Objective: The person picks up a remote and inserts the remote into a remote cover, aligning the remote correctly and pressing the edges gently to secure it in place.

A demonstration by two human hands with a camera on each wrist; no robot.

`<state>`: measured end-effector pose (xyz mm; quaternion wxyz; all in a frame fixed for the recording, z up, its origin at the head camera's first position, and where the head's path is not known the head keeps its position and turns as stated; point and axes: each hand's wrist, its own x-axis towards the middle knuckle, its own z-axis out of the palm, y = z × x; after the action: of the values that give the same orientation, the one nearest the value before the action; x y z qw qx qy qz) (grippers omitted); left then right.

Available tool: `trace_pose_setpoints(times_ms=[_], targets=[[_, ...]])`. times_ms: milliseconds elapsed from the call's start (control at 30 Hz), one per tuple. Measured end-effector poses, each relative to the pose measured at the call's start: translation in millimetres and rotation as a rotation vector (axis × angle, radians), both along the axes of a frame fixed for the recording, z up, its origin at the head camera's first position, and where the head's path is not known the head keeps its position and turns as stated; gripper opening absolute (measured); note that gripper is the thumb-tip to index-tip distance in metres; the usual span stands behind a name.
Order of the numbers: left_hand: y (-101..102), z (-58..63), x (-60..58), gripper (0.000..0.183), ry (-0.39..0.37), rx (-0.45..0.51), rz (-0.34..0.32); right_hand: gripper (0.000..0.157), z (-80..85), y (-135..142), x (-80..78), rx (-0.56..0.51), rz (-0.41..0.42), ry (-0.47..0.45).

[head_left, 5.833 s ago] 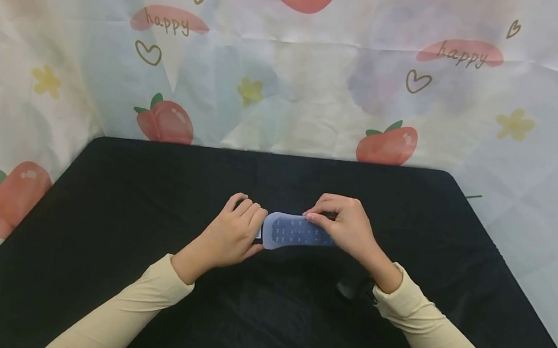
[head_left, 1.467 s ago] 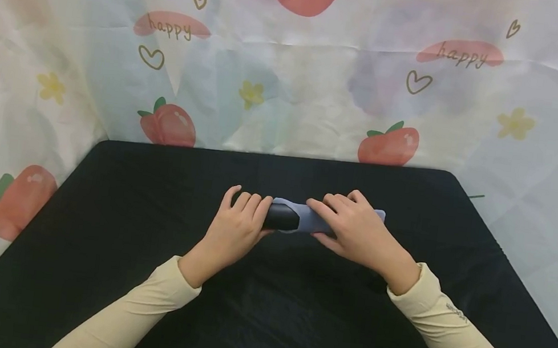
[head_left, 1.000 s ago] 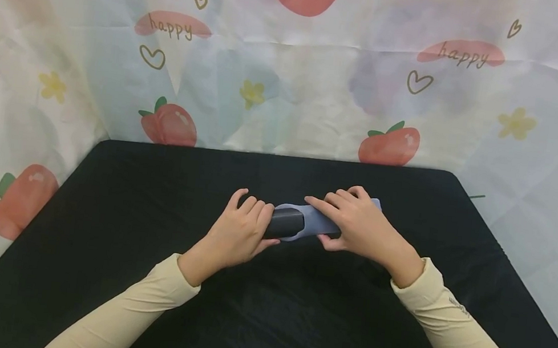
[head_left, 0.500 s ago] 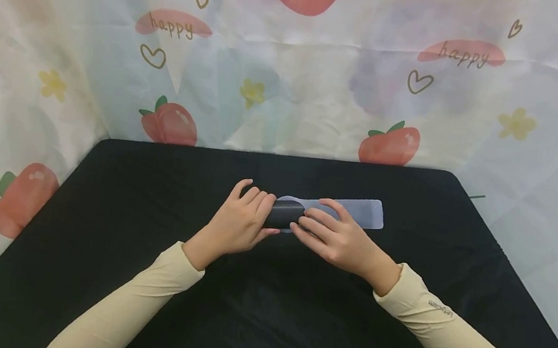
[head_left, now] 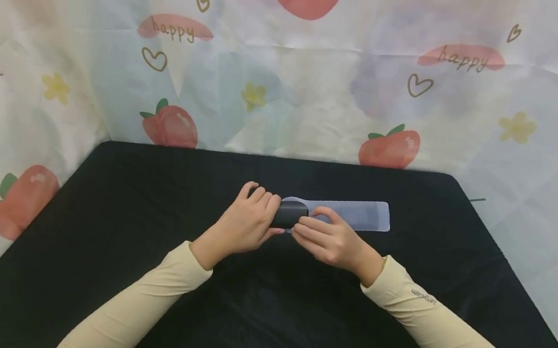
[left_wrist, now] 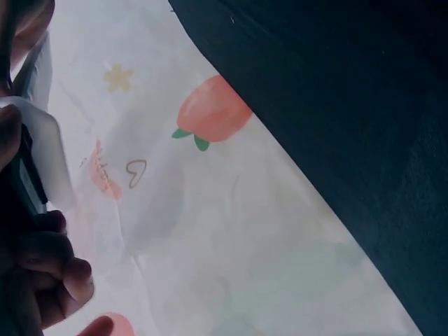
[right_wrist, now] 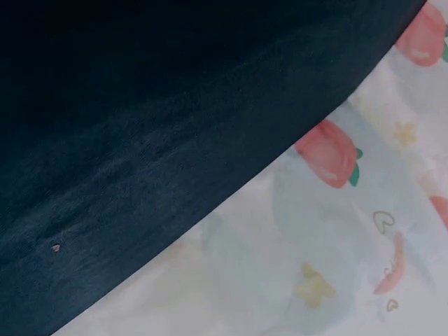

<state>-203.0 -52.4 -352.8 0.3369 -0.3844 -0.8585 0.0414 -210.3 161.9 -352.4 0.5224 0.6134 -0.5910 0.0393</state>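
Observation:
In the head view my left hand [head_left: 248,220] grips the left end of a black remote control [head_left: 290,214], its plain black side up. A translucent bluish silicone cover [head_left: 359,213] extends to the right from the remote, its rim curving round the black body. My right hand [head_left: 325,238] has its fingers curled at the lower rim of the cover, pinching it beside the remote. How much of the remote lies inside the cover is hidden. The left wrist view shows dark fingers [left_wrist: 52,266] and the pale cover [left_wrist: 52,157] at its left edge. No hand appears in the right wrist view.
A black-covered table [head_left: 263,316] lies under both hands. Behind it and at both sides hangs a pale curtain [head_left: 298,96] printed with fruit, hearts and flowers. A small pale speck [right_wrist: 56,248] lies on the black cloth in the right wrist view.
Earlier the remote's button side faced up through the cover; now the black side does. The right hand has shifted from the cover's middle leftward to its rim. The left hand keeps its hold.

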Motion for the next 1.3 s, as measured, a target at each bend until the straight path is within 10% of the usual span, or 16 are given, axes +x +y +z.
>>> trace_pose_setpoints(times_ms=[567,900,1300], targets=[[-2.5,2.6,8.9,0.048,0.040,0.070,0.022,0.023,12.0,-5.7,12.9,-0.038,-0.119,-0.161],[-2.1,-1.8,15.8,0.051,0.113,0.046,-0.016,0.017,32.8,-1.8,30.8,-0.137,-0.569,-0.398],[2.6,-13.7,19.4,0.051,0.092,-0.046,-0.045,0.003,14.9,-11.6,29.7,-0.115,-0.487,-0.402]])
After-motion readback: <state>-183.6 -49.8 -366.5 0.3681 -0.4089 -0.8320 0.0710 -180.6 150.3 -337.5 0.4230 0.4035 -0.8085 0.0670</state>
